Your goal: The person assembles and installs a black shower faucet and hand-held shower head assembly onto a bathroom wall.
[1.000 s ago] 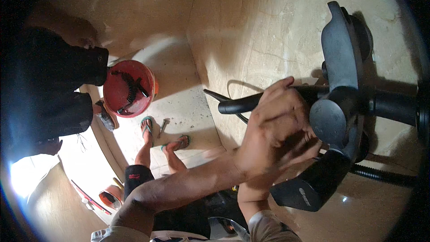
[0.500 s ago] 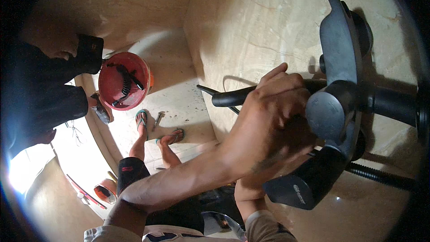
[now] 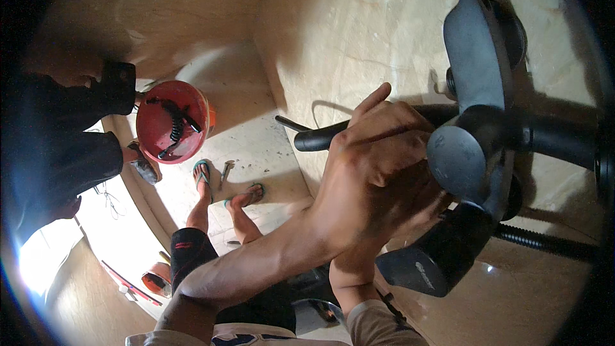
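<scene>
Gripping power tool (image 3: pixel 477 154) (dark grey), both hands (image 3: pixel 378 173).

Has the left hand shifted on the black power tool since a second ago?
Cannot tell: the left hand and the black power tool slid left in frame together, as did the red bucket.

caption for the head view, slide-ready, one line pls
Both bare hands grip a black power tool against a beige plastered wall; red bucket below.

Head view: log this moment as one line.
left hand on dark grey power tool | right hand beneath, mostly hidden | tool against tan wall | red bucket below
</scene>
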`<state>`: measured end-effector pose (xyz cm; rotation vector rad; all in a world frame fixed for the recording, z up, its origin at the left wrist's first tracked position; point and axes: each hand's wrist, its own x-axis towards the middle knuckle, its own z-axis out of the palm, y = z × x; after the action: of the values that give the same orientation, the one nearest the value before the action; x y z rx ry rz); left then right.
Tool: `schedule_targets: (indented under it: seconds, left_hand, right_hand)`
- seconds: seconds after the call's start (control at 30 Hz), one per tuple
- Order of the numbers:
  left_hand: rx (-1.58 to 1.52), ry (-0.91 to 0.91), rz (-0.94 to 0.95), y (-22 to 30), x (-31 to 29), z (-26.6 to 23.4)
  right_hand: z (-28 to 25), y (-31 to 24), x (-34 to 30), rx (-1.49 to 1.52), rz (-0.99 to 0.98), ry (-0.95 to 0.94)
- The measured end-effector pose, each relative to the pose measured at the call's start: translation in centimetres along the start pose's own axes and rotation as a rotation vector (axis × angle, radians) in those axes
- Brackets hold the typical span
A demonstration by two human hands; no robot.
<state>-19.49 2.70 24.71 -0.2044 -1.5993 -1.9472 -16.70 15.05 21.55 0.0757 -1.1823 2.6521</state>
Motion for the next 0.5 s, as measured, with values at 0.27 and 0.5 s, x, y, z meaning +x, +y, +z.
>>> schedule_targets:
  seconds: [0.27,0.5]
  left_hand:
    - [-0.005,0.037,0.052,0.0,-0.3,0.5]
    - [0.007,0.226,-0.087,1.2,-0.2,2.1]
  right_hand:
    - [0.5,0.2,-0.2,0.059,0.012,0.009]
    - [1.0,-0.2,-0.4,0.083,0.02,0.016]
